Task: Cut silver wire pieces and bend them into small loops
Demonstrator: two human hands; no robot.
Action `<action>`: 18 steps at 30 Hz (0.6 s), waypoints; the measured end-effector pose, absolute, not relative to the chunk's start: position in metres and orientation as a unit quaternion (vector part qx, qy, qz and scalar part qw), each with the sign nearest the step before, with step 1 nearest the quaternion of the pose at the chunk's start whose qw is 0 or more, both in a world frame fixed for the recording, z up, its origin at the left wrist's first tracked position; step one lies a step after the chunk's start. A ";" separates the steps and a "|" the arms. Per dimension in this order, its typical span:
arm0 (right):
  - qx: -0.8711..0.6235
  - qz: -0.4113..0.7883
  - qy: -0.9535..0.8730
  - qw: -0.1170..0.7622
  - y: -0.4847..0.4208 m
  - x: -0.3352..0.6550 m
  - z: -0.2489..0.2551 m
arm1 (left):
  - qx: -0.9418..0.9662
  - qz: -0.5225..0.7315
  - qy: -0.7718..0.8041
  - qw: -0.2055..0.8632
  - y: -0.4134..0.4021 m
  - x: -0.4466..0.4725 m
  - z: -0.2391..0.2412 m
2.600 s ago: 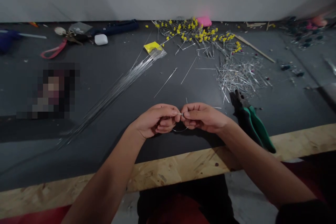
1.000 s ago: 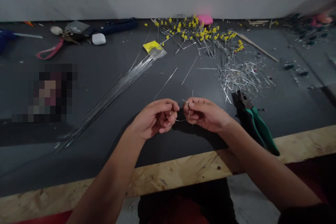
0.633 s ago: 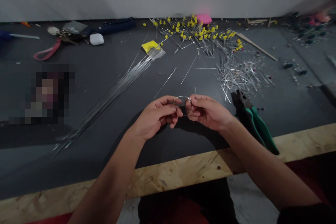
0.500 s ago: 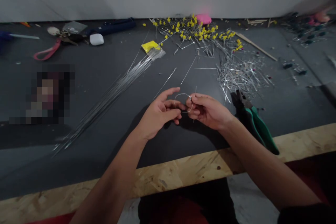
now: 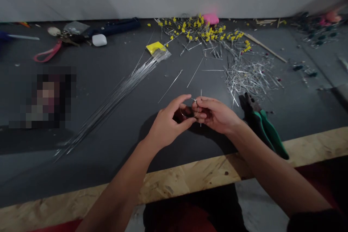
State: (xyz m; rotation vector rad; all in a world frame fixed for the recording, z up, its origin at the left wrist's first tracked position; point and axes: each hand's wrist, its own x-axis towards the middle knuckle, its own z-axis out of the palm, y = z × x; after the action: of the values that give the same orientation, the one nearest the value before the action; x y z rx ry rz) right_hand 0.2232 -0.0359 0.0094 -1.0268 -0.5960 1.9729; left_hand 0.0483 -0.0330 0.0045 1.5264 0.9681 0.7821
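A thin silvery wire (image 5: 181,113) bent into a round loop is between my two hands, above the dark tabletop. My right hand (image 5: 213,113) pinches it between thumb and fingertips where the loop meets a straight piece of wire (image 5: 201,93) that sticks out above and below the fingers. My left hand (image 5: 170,119) curls round the other side of the loop, index fingertip at its top and thumb at its lower edge. Its other fingers are partly hidden in shadow behind the loop. Pliers (image 5: 265,127) with green and black handles lie beside my right forearm.
A long bundle of straight wires (image 5: 111,99) lies to the left. Yellow-tipped wire pieces (image 5: 195,30) and a pile of short wires (image 5: 248,76) lie at the back and right. A wooden stick (image 5: 265,47), a white case (image 5: 99,40) and keys (image 5: 71,38) lie further back.
My left hand has closed in on the loop, its index finger and thumb moving right toward my right hand. My right hand keeps its pinch almost unmoved.
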 end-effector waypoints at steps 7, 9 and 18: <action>-0.442 0.748 -0.272 0.414 -0.037 0.221 0.009 | 0.612 0.353 0.409 0.577 -0.031 0.049 0.006; -0.457 0.729 -0.304 0.409 -0.038 0.219 0.007 | 0.579 0.361 0.432 0.589 -0.029 0.048 0.006; -0.483 0.697 -0.369 0.381 -0.040 0.221 0.001 | 0.452 0.278 0.433 0.729 -0.022 0.045 0.012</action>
State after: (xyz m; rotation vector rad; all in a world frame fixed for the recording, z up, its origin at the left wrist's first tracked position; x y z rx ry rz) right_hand 0.2210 -0.0399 0.0008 -1.2321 -0.9412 1.7777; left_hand 0.0451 -0.0222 0.0119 0.9954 0.9536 0.6121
